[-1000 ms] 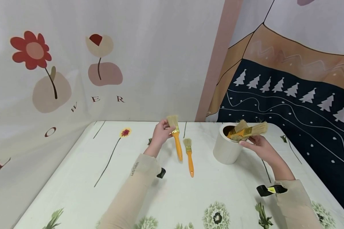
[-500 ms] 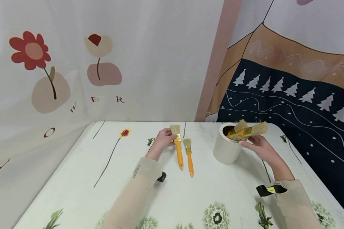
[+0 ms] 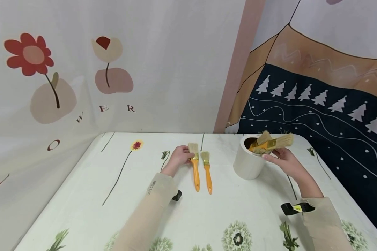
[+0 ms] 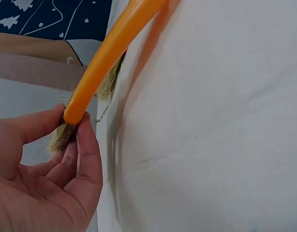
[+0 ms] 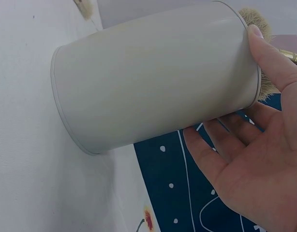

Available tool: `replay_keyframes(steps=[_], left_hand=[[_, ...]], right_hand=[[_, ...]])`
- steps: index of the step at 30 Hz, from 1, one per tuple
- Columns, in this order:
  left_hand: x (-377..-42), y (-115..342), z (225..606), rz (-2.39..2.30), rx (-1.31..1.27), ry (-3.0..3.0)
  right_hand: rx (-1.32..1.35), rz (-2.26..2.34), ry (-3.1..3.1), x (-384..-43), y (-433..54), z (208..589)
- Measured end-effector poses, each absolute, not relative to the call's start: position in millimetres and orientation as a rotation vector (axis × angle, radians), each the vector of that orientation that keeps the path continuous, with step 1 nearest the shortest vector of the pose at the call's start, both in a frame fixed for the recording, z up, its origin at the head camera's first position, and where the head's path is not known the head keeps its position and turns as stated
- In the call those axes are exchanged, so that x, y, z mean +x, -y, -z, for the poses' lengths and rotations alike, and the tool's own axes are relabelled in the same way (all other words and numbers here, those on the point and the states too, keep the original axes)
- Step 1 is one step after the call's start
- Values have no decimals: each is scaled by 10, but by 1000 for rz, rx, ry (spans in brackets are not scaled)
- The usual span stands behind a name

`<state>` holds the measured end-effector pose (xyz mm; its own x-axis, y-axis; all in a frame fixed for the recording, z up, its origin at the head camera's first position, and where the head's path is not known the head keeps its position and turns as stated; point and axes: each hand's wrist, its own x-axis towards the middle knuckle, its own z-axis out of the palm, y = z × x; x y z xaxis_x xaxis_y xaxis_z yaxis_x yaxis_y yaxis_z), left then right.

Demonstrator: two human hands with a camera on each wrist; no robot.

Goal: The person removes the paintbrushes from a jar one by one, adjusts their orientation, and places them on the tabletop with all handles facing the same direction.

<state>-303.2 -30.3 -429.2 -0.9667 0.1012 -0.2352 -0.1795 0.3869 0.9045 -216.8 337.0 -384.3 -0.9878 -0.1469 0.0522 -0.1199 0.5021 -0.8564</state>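
My left hand (image 3: 179, 158) pinches a flat paintbrush (image 3: 196, 174) at its metal band, between thumb and fingers. The bristles point away from me and the orange handle (image 4: 110, 60) towards me, just over the cloth; whether it touches cannot be told. Close on its right lies a second, slimmer paintbrush (image 3: 208, 177), pointing the same way. Further right, a white cylindrical pot (image 3: 246, 165) stands upright with several paintbrushes (image 3: 282, 141) sticking out, bristles up. My right hand (image 3: 286, 163) holds this pot (image 5: 153, 77) near the rim, thumb on one side and fingers on the other.
A white flower-printed cloth covers the table (image 3: 238, 205). Behind it hangs a pale curtain (image 3: 176, 69), and a dark blue printed cloth (image 3: 301, 115) drops along the right side. Black straps (image 3: 296, 208) sit at both wrists.
My left hand has brought the paintbrush down and nearer to me, beside the slimmer one, and it now stands straighter. My right hand and the pot have stayed put.
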Motion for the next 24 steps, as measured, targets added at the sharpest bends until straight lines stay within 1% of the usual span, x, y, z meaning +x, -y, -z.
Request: replay_keyframes(steps=[9,24], left_hand=[[-3017,312,4366,-1498,-93,-2487],[-2971,330,4370,-1396,-86,-2602]], right_hand=[[-262,1541,-2701,-2174,-3385,3863],[-251,1543,-2696,-2168,-3369,3849]])
